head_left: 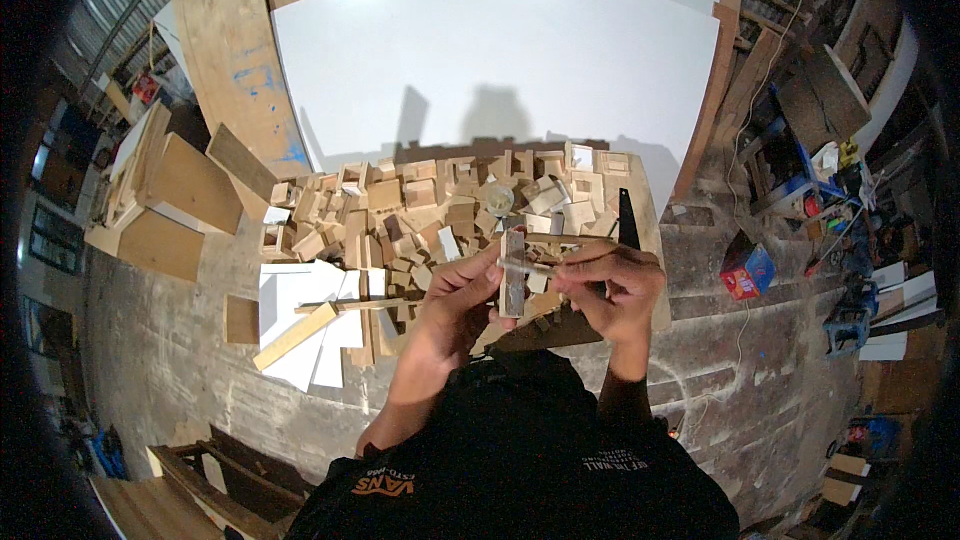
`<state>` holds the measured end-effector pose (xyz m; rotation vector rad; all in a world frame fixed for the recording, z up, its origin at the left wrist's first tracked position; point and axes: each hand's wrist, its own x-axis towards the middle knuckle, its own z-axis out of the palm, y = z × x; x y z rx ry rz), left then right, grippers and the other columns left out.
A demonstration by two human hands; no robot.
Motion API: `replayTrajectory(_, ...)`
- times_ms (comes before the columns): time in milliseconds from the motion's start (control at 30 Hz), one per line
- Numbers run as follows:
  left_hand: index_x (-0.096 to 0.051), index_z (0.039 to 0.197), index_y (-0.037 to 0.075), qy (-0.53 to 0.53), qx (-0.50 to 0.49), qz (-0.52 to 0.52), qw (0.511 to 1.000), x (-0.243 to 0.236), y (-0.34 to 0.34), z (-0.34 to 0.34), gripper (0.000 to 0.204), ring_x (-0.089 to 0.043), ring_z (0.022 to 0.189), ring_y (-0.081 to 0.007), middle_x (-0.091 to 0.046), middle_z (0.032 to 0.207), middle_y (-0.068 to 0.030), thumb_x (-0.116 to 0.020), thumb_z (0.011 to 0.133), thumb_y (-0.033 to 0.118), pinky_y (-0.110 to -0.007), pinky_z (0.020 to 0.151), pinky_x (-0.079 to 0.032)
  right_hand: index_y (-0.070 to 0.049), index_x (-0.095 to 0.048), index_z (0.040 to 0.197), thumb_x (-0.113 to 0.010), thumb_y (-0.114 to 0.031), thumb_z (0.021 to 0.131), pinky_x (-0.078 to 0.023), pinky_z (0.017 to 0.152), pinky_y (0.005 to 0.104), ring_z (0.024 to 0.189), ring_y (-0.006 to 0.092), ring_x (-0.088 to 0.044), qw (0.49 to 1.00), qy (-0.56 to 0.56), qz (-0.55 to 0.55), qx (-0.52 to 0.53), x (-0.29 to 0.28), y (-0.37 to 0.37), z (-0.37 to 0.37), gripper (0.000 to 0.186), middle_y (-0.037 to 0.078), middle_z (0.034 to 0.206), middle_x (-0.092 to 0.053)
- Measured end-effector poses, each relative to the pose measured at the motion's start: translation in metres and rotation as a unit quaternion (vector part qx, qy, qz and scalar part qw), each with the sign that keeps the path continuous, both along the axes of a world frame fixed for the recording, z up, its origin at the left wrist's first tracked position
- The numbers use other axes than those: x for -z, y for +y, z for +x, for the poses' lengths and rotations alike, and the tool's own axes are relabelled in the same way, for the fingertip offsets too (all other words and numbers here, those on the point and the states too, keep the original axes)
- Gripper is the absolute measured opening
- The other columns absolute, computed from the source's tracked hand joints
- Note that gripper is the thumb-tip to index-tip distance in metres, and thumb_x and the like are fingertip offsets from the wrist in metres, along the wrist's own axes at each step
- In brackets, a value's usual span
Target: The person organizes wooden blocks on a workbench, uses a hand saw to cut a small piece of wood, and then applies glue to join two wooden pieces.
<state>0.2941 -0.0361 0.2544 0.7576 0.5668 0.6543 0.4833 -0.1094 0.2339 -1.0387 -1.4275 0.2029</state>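
My left hand (458,295) grips a small wooden block (512,290) held upright above the workbench, its fingers closed round the left side. Pinched in my right hand (612,285) is a thin light stick (530,267), whose far end lies across the face of the block. Whether the stick carries a bristle or a blade is too small to tell. Just beyond the block, a round translucent container (499,200) stands among the wood pieces. Many wooden offcuts and small box-like frames (420,192) cover the bench top (648,240).
A large white panel (500,50) leans behind the bench. White sheets (305,330) and a wooden strip (295,336) stick out at the left front. A black tapered blade-like piece (627,220) lies at right. Wooden cabinets (190,190) stand left, a red-blue box (747,268) right.
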Motion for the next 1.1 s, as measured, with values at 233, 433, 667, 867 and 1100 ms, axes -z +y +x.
replayTrajectory(233, -0.055, 0.133, 0.000, -0.022, 0.019, 0.001, 1.000, 0.003, 0.007, 0.004, 0.044, -0.061, 0.067, -0.0113, -0.069, 0.092, -0.0069, -0.062, 0.094, 0.019, -0.023, 0.053, -0.049, -0.005, -0.071, 0.080, -0.079, 0.005, 0.069, -0.056, 0.057, 0.0281, 0.067, 0.0198, -0.072, 0.997, 0.051, -0.034, -0.051, -0.010, -0.016, 0.001, 0.017, 0.011, 0.079, -0.072)
replayTrajectory(433, -0.056, 0.133, 0.001, -0.051, 0.056, 0.013, 0.997, 0.009, 0.012, 0.007, 0.039, -0.066, 0.083, -0.0115, -0.069, 0.111, -0.0089, -0.059, 0.096, 0.014, -0.023, 0.059, -0.058, -0.002, -0.073, 0.083, -0.077, 0.007, 0.071, -0.055, 0.057, 0.0263, 0.066, 0.0181, -0.072, 0.993, 0.098, -0.065, 0.027, 0.002, -0.003, 0.007, 0.016, 0.011, 0.079, -0.073)
replayTrajectory(667, -0.056, 0.134, 0.002, -0.037, 0.019, 0.013, 0.999, 0.009, 0.015, 0.011, 0.039, -0.066, 0.085, -0.0110, -0.069, 0.109, -0.0066, -0.058, 0.097, 0.015, -0.025, 0.063, -0.058, -0.002, -0.072, 0.082, -0.079, 0.008, 0.069, -0.053, 0.051, 0.0250, 0.065, 0.0173, -0.071, 0.994, 0.051, -0.046, -0.080, -0.001, -0.007, 0.007, 0.018, 0.011, 0.079, -0.072)
replayTrajectory(867, -0.057, 0.133, 0.005, -0.039, 0.046, 0.025, 0.998, 0.009, 0.019, 0.010, 0.038, -0.067, 0.088, -0.0107, -0.070, 0.107, -0.0054, -0.058, 0.097, 0.014, -0.025, 0.064, -0.058, -0.001, -0.072, 0.085, -0.078, 0.007, 0.073, -0.047, 0.043, 0.0205, 0.062, 0.0137, -0.069, 0.997, 0.057, -0.040, 0.012, 0.005, 0.003, 0.011, 0.016, 0.014, 0.082, -0.071)
replayTrajectory(1100, -0.058, 0.132, 0.005, -0.028, 0.007, 0.014, 0.999, 0.012, 0.020, 0.014, 0.036, -0.067, 0.090, -0.0117, -0.070, 0.111, -0.0059, -0.058, 0.097, 0.013, -0.027, 0.068, -0.060, -0.003, -0.072, 0.084, -0.078, 0.004, 0.074, -0.046, 0.045, 0.0203, 0.062, 0.0135, -0.069, 0.996, 0.010, -0.011, -0.091, -0.002, 0.005, 0.009, 0.014, 0.011, 0.082, -0.072)
